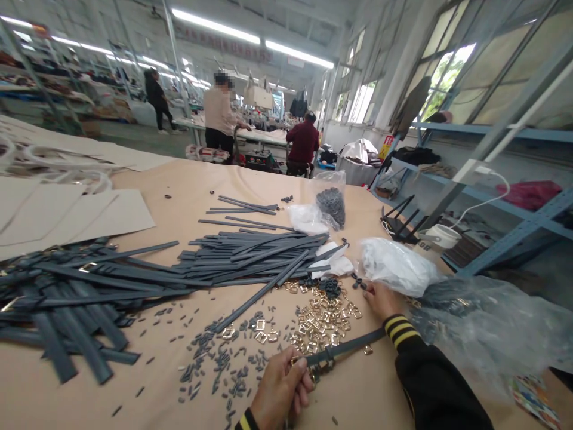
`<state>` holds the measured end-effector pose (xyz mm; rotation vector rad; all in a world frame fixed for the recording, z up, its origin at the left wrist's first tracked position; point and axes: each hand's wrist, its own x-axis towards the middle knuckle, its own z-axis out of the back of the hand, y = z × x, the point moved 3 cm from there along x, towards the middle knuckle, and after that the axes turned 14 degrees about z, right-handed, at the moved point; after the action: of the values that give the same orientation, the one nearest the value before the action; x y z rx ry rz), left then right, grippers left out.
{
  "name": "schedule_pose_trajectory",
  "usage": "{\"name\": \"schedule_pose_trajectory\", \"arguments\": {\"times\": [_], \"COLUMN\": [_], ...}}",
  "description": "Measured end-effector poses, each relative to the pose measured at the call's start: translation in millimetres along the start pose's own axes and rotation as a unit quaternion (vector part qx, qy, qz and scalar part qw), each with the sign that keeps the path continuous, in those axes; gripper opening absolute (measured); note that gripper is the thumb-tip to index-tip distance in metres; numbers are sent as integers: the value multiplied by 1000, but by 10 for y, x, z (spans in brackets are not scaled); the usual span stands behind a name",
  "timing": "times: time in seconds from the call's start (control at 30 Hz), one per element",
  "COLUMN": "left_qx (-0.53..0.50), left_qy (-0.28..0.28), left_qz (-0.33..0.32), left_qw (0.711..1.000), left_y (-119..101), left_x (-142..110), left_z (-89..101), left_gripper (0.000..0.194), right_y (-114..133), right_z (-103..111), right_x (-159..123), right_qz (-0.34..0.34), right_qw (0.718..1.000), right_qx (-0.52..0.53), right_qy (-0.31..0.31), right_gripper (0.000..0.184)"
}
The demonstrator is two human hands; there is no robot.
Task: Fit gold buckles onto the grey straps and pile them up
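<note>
My left hand [286,382] grips the buckle end of a dark grey strap [347,346], its thumb pressed on top. The strap runs right, passing under my right wrist. A gold buckle [313,375] hangs beside the left fingers. Fingers bent together, my right hand [382,300] is at a few small black loops [358,280]; what is between its fingertips is too small to make out. Between the hands lies a heap of gold buckles [329,316], with a dark cluster of loops [330,288] behind it. Short dark keeper pieces [224,358] are scattered left of the buckles.
Loose grey straps [255,254] are piled mid-table, with buckled straps [76,292] at left. Clear plastic bags [398,263] lie at right, near a black router [398,224]. Pale sheets [76,209] cover the left side. Several people work beyond the table.
</note>
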<state>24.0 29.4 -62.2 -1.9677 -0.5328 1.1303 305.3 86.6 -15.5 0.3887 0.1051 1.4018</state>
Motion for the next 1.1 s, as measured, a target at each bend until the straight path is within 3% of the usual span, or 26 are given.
{"name": "schedule_pose_trajectory", "arguments": {"times": [0.2, 0.37, 0.43, 0.5, 0.63, 0.83, 1.1], "left_qx": [-28, -41, -45, -46, -38, -31, 18], "left_qy": [3, 0, 1, 6, 15, 27, 49], "left_qz": [2, -1, -4, -10, -20, -35, -45], "left_qw": [1000, 999, 999, 999, 999, 999, 998], "left_y": [30, 2, -13, -20, -12, -29, -53], "left_x": [6, -2, -7, -13, -27, -53, -102], "left_z": [3, 7, 8, 8, 6, -7, -34], "left_gripper": [31, 27, 26, 26, 25, 26, 25], "right_y": [51, 612, 893, 1067, 1149, 1192, 1189], "right_z": [-34, -16, -128, -243, -431, -471, -405], "right_x": [-67, -500, -749, -945, -1117, -1150, -1190], "right_qz": [12, 71, 79, 47, -25, -37, -46], "right_qw": [1000, 983, 916, 866, 825, 819, 836], "right_qx": [21, 157, 371, 479, 555, 564, 540], "right_qy": [11, 67, 130, 136, 106, 99, 86], "right_gripper": [8, 11, 16, 20, 25, 29, 37]}}
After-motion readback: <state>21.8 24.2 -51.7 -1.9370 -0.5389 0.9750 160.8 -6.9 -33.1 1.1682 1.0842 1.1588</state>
